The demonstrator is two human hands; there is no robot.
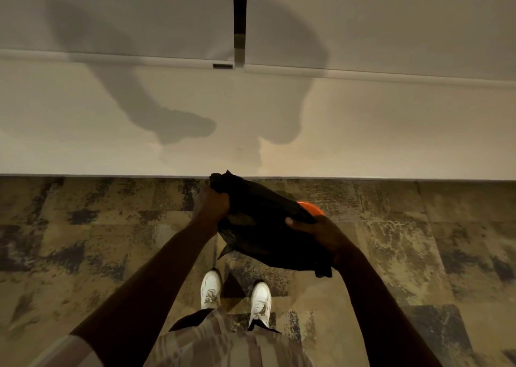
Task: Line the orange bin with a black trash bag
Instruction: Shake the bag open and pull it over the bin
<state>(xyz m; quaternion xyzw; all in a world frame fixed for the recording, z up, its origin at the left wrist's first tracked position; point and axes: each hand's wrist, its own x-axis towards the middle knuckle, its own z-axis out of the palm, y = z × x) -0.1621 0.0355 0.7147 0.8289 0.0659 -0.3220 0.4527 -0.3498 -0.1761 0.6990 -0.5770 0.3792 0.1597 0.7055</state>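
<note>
A black trash bag (262, 216) is stretched between both hands in front of me, above the floor. My left hand (210, 203) grips its far left edge in a fist. My right hand (315, 231) clutches the near right edge, thumb on top. Only a small curved piece of the orange bin (312, 209) shows past the bag's right side; the bag hides everything else of it.
A pale wall (111, 132) rises right behind the bin, meeting patterned brown carpet (97, 241). A dark vertical strip (239, 17) runs up the wall above a horizontal ledge. My white shoes (236, 297) stand just behind the bag.
</note>
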